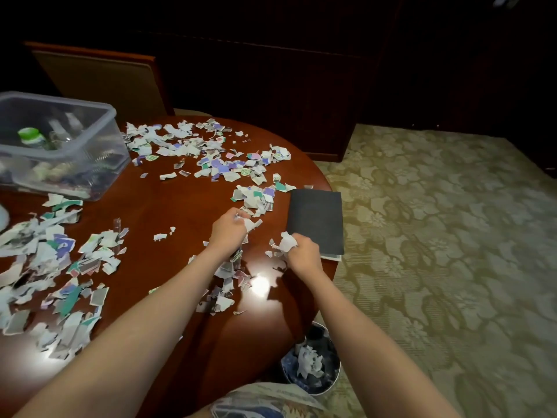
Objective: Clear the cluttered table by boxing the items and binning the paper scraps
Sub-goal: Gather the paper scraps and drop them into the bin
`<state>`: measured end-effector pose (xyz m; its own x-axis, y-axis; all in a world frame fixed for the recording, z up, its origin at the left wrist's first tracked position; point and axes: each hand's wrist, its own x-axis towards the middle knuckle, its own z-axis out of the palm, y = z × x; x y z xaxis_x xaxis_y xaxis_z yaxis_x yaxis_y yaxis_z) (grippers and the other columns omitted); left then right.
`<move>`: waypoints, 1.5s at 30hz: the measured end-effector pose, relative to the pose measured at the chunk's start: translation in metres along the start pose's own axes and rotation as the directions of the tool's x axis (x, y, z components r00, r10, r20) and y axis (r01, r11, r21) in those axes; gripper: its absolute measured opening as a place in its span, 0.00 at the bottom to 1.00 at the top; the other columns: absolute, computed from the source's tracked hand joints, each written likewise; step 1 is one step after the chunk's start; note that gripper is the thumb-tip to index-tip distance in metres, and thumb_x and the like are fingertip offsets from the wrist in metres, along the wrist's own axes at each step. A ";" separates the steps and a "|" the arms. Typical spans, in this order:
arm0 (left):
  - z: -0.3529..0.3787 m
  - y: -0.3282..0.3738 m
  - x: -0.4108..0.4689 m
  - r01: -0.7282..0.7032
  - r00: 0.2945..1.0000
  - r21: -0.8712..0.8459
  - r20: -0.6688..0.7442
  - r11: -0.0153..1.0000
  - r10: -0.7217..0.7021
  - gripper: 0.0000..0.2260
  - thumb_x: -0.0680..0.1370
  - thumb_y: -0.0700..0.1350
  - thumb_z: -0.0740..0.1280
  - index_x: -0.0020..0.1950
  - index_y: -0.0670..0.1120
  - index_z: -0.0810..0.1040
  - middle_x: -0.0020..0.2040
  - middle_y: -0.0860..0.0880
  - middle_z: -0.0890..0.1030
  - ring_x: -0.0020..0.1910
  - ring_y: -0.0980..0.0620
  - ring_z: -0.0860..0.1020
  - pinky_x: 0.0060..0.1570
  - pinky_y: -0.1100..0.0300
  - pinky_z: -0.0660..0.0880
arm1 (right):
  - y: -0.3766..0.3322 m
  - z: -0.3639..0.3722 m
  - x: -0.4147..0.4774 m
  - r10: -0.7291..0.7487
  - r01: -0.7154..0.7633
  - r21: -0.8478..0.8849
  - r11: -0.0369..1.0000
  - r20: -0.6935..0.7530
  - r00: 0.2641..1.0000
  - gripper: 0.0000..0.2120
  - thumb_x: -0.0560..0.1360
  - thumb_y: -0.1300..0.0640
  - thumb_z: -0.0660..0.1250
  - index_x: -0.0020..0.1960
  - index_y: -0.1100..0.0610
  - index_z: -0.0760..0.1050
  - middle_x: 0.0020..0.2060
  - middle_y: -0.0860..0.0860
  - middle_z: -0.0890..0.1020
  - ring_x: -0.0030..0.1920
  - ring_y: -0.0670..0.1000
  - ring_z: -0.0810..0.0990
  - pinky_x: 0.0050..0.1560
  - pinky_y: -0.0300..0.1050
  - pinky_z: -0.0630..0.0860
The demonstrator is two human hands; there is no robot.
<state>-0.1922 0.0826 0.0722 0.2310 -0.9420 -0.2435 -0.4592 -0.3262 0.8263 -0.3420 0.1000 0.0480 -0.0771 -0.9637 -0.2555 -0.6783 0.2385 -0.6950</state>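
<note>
Torn paper scraps [217,159] in white, purple and green lie scattered over the round brown table [180,206], with a thick pile at the left [45,273]. My left hand [227,229] is closed over scraps near the table's right side. My right hand [303,251] grips a crumpled white wad of scraps beside a black notebook [316,224] that overhangs the table's right edge. A clear plastic box [60,143] with bottles and other items inside stands at the far left. On the floor below the table edge sits a bin [313,360] holding scraps.
A chair back [99,76] stands behind the table at the far left. Patterned carpet [437,236] covers the floor to the right. Dark wooden furniture lines the back. My knee shows at the bottom, next to the bin.
</note>
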 end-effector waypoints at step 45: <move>0.252 0.008 -0.067 0.050 0.846 0.139 0.520 0.989 -0.116 0.03 0.76 0.37 0.62 0.47 0.44 0.73 0.40 0.48 0.74 0.31 0.56 0.68 0.19 0.73 0.63 | 0.231 -0.016 -0.055 0.653 -0.549 0.515 0.659 -0.028 0.757 0.13 0.77 0.61 0.58 0.48 0.70 0.77 0.38 0.58 0.75 0.40 0.55 0.73 0.44 0.57 0.75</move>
<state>-0.4279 0.1236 -0.0330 -0.1974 -0.8001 -0.5664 -0.5620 -0.3810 0.7341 -0.5059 0.2058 -0.0875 -0.5215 -0.5776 -0.6280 -0.0285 0.7474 -0.6637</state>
